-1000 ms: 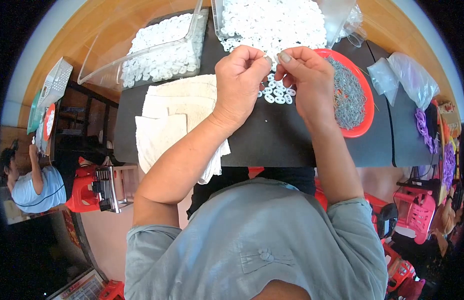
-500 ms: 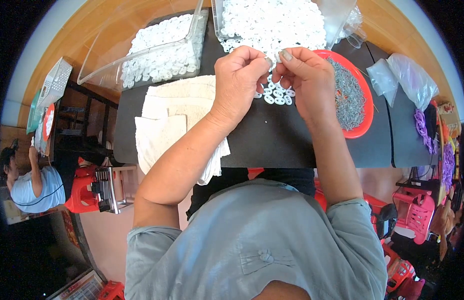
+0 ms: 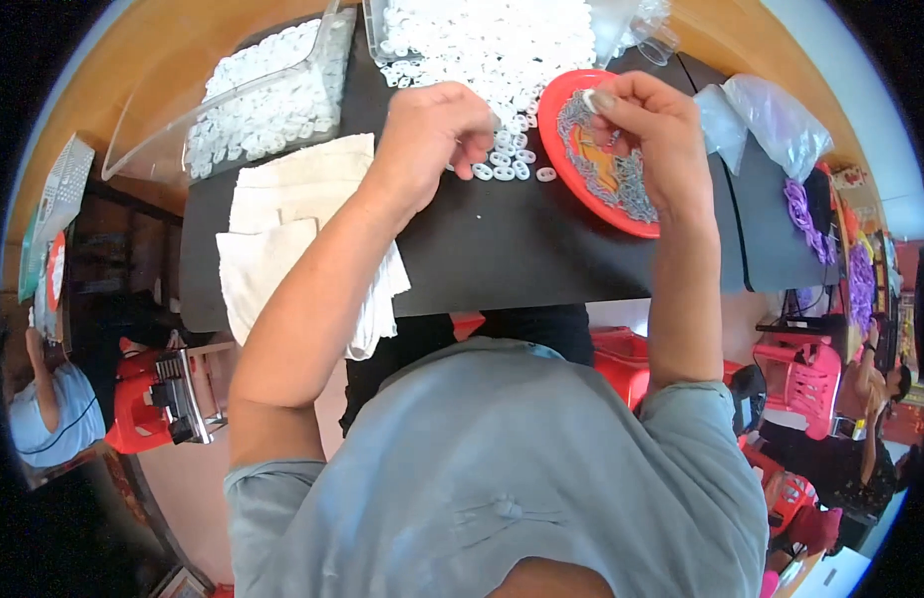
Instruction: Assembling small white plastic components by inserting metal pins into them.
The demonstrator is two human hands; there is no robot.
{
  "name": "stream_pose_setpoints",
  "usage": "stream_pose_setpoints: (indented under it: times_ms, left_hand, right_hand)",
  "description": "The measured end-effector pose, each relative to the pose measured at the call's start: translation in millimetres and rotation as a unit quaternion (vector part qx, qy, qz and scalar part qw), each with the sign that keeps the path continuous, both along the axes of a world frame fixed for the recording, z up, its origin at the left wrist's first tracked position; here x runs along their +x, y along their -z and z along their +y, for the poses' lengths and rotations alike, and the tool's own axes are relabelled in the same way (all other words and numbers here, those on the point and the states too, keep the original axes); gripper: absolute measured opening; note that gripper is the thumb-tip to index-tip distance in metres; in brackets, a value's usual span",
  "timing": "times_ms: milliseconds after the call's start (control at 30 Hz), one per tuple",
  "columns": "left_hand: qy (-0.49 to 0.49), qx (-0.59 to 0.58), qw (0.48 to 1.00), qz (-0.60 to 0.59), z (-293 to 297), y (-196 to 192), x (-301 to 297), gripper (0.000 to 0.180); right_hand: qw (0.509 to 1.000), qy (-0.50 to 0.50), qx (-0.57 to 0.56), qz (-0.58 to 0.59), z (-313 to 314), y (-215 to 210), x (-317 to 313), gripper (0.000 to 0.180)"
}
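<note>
Right hand (image 3: 661,135) over red bowl (image 3: 548,115), thumb and forefinger pinched narrow on what looks like small white piece (image 3: 589,100). Left hand (image 3: 430,135) just beside loose white ovals (image 3: 503,172) on black table (image 3: 522,254), fingers curled; can't tell if anything sits inside. Ovals, 2 holes each, look like hard plastic: feather-light, stiff, smooth enough to slip, unlikely to break. Best hold: fingertips on outer edge, holes clear. Grey bits (image 3: 636,199) in bowl seem thin metal, likely to tangle; pick by 1 end.
</note>
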State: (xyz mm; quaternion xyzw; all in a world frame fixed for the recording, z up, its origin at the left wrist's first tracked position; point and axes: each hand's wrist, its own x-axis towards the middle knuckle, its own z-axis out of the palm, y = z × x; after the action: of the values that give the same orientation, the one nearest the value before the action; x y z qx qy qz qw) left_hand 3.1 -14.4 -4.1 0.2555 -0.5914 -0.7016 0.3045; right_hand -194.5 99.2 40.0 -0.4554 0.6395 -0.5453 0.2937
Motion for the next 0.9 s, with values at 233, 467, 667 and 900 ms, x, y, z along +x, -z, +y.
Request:
stream_pose_setpoints:
  times_ms: [233,467,667,900]
  left_hand:
    - [0.044,-0.012,0.998,-0.036,9,9,-8,0.009]
    - [0.091,0.162,0.982,0.041,6,11,-8,0.005]
    - [0.142,0.196,0.968,0.067,2,7,-8,0.014]
    - [0.147,0.187,0.971,0.013,9,5,-12,0.021]
  right_hand:
    - [0.985,-0.011,0.053,-0.162,21,19,1,0.009]
    - [0.984,-0.072,0.04,-0.159,7,32,32,0.009]
    - [0.994,-0.072,0.027,-0.074,-2,31,36,0.008]
    - [0.997,-0.059,-0.011,0.039,2,43,35,0.011]
